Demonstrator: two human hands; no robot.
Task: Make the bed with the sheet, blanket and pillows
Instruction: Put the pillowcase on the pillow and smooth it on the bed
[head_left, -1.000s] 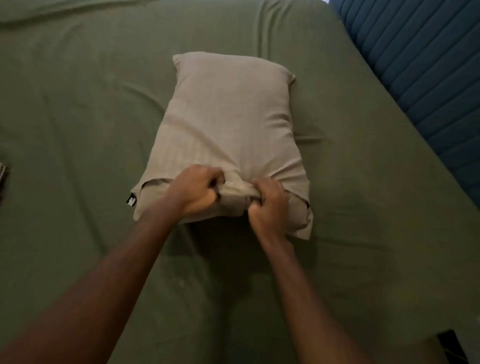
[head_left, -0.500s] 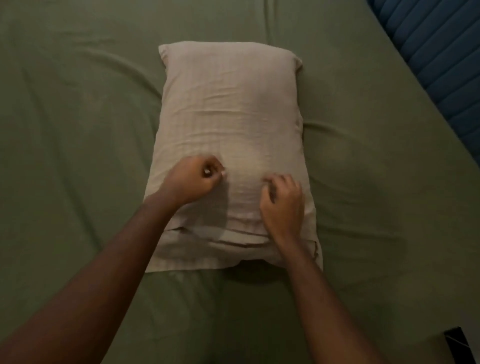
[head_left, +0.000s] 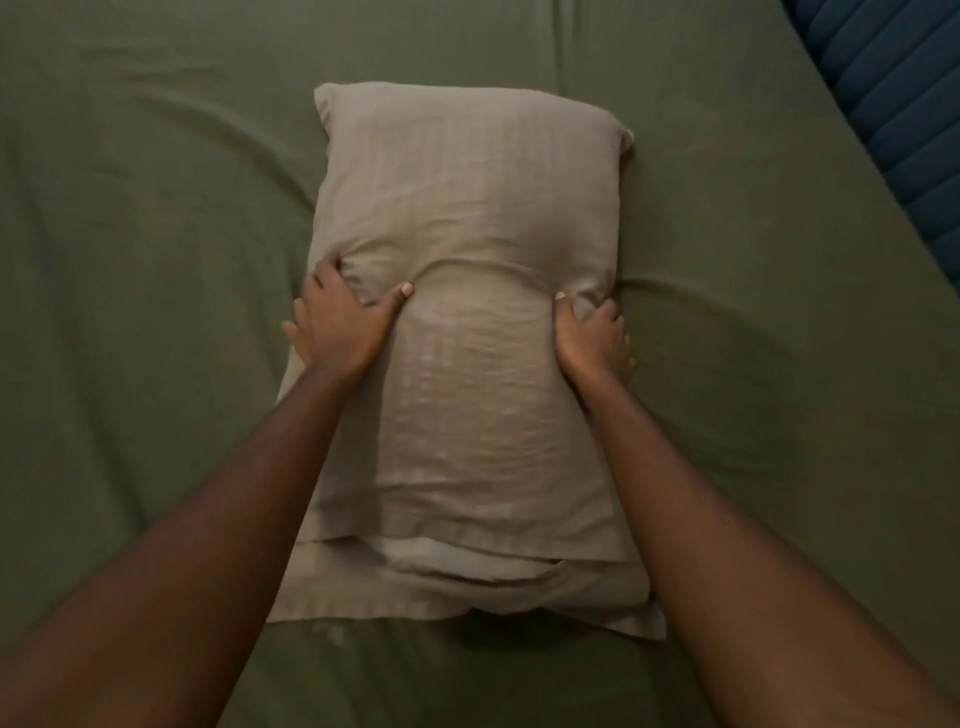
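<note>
The light is dim, and past the right edge of the bed (head_left: 810, 171), in the upper right corner, a dark blue padded surface (head_left: 893, 104) shows, stitched in parallel ribs and running out of view.

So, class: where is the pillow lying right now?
In the head view, the pillow lies mid-frame on the green sheet, gripped between the left hand and right hand.

Green sheet (head_left: 156, 260) over bed, wrinkled, beige pillow (head_left: 467, 234) lying on it
</note>
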